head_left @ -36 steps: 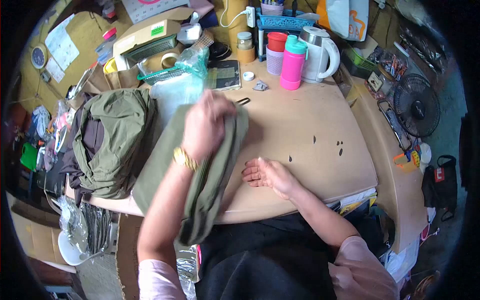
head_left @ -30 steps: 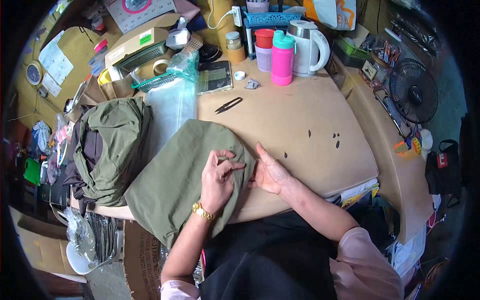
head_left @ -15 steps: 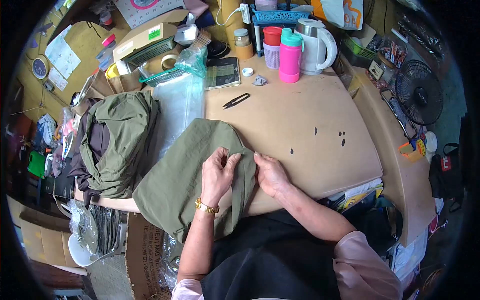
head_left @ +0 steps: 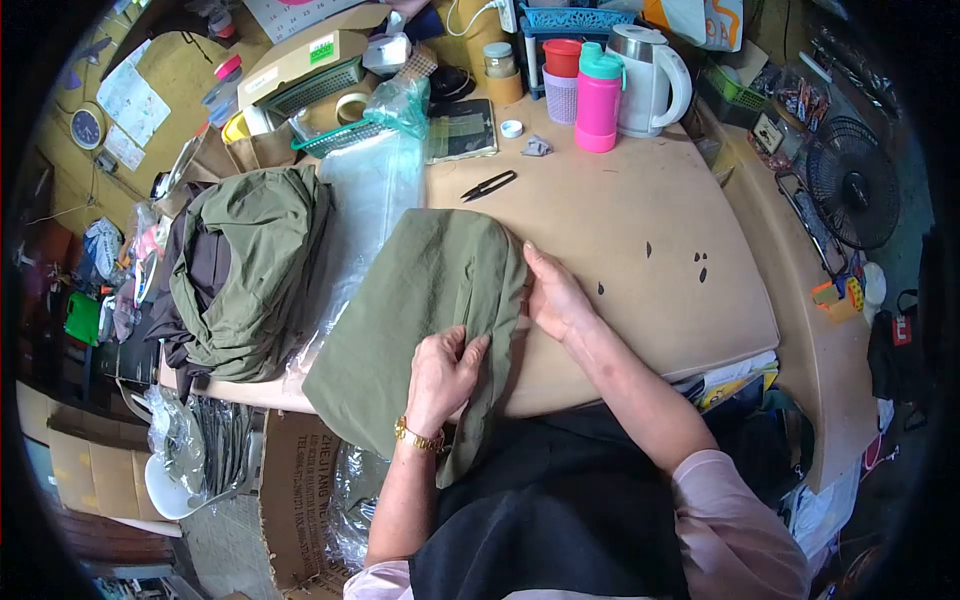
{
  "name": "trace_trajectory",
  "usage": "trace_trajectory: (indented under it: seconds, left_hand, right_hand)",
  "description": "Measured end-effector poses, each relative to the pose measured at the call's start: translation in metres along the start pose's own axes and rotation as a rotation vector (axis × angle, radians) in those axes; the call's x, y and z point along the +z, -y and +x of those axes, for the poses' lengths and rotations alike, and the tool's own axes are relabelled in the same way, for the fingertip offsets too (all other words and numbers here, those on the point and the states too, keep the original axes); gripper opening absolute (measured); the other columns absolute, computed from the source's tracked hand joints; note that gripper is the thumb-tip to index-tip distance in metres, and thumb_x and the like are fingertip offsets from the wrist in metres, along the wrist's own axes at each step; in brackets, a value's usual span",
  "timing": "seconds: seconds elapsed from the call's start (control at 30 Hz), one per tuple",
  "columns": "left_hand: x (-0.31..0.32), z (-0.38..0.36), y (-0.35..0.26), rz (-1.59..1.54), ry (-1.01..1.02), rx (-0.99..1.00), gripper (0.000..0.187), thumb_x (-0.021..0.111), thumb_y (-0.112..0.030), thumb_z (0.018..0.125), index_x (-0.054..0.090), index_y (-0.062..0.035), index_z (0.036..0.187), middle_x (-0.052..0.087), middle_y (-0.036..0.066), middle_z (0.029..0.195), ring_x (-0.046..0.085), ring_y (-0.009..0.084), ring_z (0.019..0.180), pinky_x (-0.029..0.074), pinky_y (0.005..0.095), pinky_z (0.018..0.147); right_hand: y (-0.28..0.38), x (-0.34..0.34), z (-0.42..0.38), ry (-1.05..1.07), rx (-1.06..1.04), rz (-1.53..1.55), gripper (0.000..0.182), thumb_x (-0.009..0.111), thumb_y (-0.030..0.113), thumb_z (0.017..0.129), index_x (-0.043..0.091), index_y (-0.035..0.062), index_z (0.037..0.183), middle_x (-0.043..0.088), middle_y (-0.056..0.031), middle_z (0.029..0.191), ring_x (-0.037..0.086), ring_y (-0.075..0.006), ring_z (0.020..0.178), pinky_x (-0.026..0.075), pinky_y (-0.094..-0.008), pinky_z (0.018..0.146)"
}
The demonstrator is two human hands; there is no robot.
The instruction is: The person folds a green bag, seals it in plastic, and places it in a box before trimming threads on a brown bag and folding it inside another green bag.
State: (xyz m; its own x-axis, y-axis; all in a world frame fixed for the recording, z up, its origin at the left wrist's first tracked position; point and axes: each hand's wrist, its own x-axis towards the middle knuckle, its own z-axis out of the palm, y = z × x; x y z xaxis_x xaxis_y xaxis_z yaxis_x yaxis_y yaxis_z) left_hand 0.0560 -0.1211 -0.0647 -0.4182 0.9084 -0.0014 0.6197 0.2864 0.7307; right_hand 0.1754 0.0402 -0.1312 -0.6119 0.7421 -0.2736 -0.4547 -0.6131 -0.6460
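The table (head_left: pixel 690 320) carries the whole layout. Across its near edge lies the olive cloth piece (head_left: pixel 390 300), one end hanging over the person's side — the tabletop presumably takes most of the weight, sparing the hands. At the table's left sits a crumpled cloth pile (head_left: pixel 245 290), olive and dark, perhaps set aside so it does not tangle with the held piece. Between them clear plastic sheeting (head_left: pixel 375 220) lies flat on the table. At the table's far edge stands a white kettle (head_left: pixel 638 95), probably there to be out of the cloth's way.

The left hand (head_left: pixel 445 375), above the table's near edge, has thumb and fingers pinched together on a fold, seemingly to steady it. The right hand (head_left: pixel 555 295), nearer the table's middle, has its thumb at the cloth's right margin; its fingers are hidden — I cannot tell whether they clamp. Black snips (head_left: pixel 488 186) lie farther up the table, likely for easy reach.
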Motion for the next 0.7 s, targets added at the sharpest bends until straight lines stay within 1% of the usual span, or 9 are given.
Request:
trace_trajectory:
  seconds: [0.03, 0.1, 0.17, 0.23, 0.37, 0.43, 0.47, 0.57, 0.7]
  left_hand:
    - [-0.001, 0.002, -0.002, 0.0, 0.0, -0.003, 0.038, 0.073, -0.026, 0.082, 0.052, 0.0035, 0.069, 0.052, 0.019, 0.057, 0.049, 0.0339, 0.052, 0.043, 0.0426, 0.056]
    - [0.0, 0.0, -0.014, -0.104, -0.015, 0.066, 0.041, 0.073, -0.023, 0.084, 0.047, 0.0036, 0.066, 0.036, 0.009, 0.055, 0.036, 0.0094, 0.056, 0.035, 0.0359, 0.049]
    - [0.001, -0.007, -0.022, -0.058, 0.032, 0.079, 0.039, 0.074, -0.024, 0.084, 0.052, 0.0045, 0.069, 0.039, 0.008, 0.052, 0.038, 0.0097, 0.053, 0.037, 0.0365, 0.049]
    - [0.011, -0.009, -0.017, 0.052, 0.133, 0.179, 0.038, 0.074, -0.026, 0.083, 0.057, 0.0054, 0.071, 0.044, 0.01, 0.049, 0.041, 0.0115, 0.05, 0.039, 0.0377, 0.049]
    - [0.02, 0.001, -0.016, -0.101, -0.042, 0.078, 0.041, 0.074, -0.027, 0.083, 0.056, 0.0065, 0.068, 0.046, 0.019, 0.05, 0.042, 0.0179, 0.044, 0.041, 0.0397, 0.048]
    - [0.014, 0.001, -0.018, -0.02, -0.045, 0.116, 0.041, 0.074, -0.027, 0.083, 0.055, 0.006, 0.066, 0.046, 0.019, 0.05, 0.04, 0.016, 0.046, 0.04, 0.0396, 0.049]
    - [0.011, 0.0, -0.018, 0.047, 0.007, 0.177, 0.041, 0.073, -0.026, 0.084, 0.054, 0.0056, 0.066, 0.044, 0.017, 0.05, 0.039, 0.0144, 0.047, 0.039, 0.0387, 0.048]
    - [0.008, -0.004, -0.014, 0.056, 0.076, 0.202, 0.042, 0.072, -0.025, 0.086, 0.052, 0.0047, 0.065, 0.041, 0.013, 0.05, 0.036, 0.0119, 0.05, 0.036, 0.037, 0.048]
    - [0.01, 0.0, -0.008, -0.078, 0.072, 0.115, 0.041, 0.07, -0.022, 0.088, 0.05, 0.0038, 0.064, 0.033, 0.009, 0.052, 0.033, 0.0101, 0.052, 0.034, 0.0348, 0.047]
  right_hand:
    - [0.009, 0.007, -0.013, 0.109, 0.064, -0.055, 0.032, 0.056, 0.022, 0.1, 0.051, 0.0047, 0.126, 0.061, -0.0075, 0.114, 0.059, -0.0206, 0.107, 0.05, -0.0373, 0.091]
    - [0.009, 0.026, -0.035, -0.072, 0.008, -0.19, 0.041, 0.058, 0.017, 0.098, 0.043, 0.0015, 0.133, 0.058, -0.0095, 0.123, 0.057, -0.0224, 0.112, 0.048, -0.0375, 0.095]
    - [0.005, 0.01, -0.024, 0.054, -0.144, -0.163, 0.051, 0.06, 0.013, 0.096, 0.035, -0.0001, 0.138, 0.055, -0.011, 0.128, 0.055, -0.022, 0.116, 0.048, -0.0376, 0.096]
    - [0.011, -0.002, -0.002, 0.062, -0.187, -0.115, 0.045, 0.059, 0.012, 0.096, 0.042, 0.0008, 0.135, 0.058, -0.0101, 0.125, 0.055, -0.0212, 0.117, 0.047, -0.0376, 0.097]
    - [0.006, -0.009, -0.016, 0.004, -0.083, 0.0, 0.04, 0.063, 0.02, 0.096, 0.052, 0.0007, 0.129, 0.061, -0.0067, 0.119, 0.059, -0.0169, 0.108, 0.045, -0.0373, 0.096]
    - [0.003, 0.011, -0.054, 0.076, 0.027, -0.175, 0.037, 0.066, 0.019, 0.094, 0.058, -0.0005, 0.123, 0.064, -0.0065, 0.117, 0.06, -0.0151, 0.104, 0.048, -0.0356, 0.091]
    - [-0.007, 0.0, -0.048, 0.099, -0.115, -0.286, 0.027, 0.066, 0.015, 0.093, 0.063, -0.0014, 0.115, 0.068, -0.0064, 0.111, 0.062, -0.015, 0.097, 0.05, -0.0339, 0.086]
    - [0.015, -0.004, -0.035, 0.077, -0.117, -0.245, 0.026, 0.066, 0.015, 0.093, 0.063, -0.0014, 0.113, 0.069, -0.0092, 0.107, 0.065, -0.0171, 0.097, 0.052, -0.0367, 0.087]
    - [0.014, 0.012, -0.036, -0.034, -0.144, -0.195, 0.026, 0.067, 0.016, 0.093, 0.064, -0.0019, 0.111, 0.069, -0.0077, 0.105, 0.063, -0.0136, 0.093, 0.051, -0.0302, 0.082]
